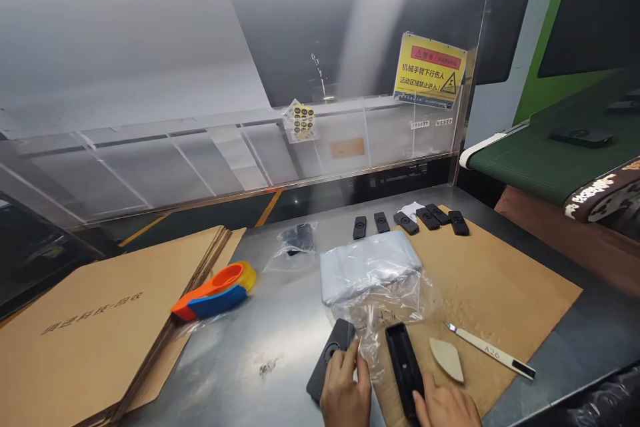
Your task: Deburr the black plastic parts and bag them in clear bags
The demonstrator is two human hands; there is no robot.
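Note:
My left hand [346, 383] is at the bottom centre, fingers drawn together on a flat black plastic cover [327, 352] with a round recess. The cover lies tilted over the metal tabletop. To its right, my right hand [445, 404] grips the lower end of a long, hollow black plastic housing [403, 363] with its open side up. The thumb presses along the housing's edge; the other fingers are partly hidden by the frame's bottom. Beside that hand are a beige wedge-shaped piece [447, 359] and a craft knife [490, 349] marked A26, both on brown cardboard.
A clear bag of white sheets [373, 267] lies ahead of my hands. Several black parts [381, 222] line the back. An orange and blue tape dispenser [215, 293] sits by stacked cardboard [100, 320] at left. A green conveyor belt [530, 159] runs at right.

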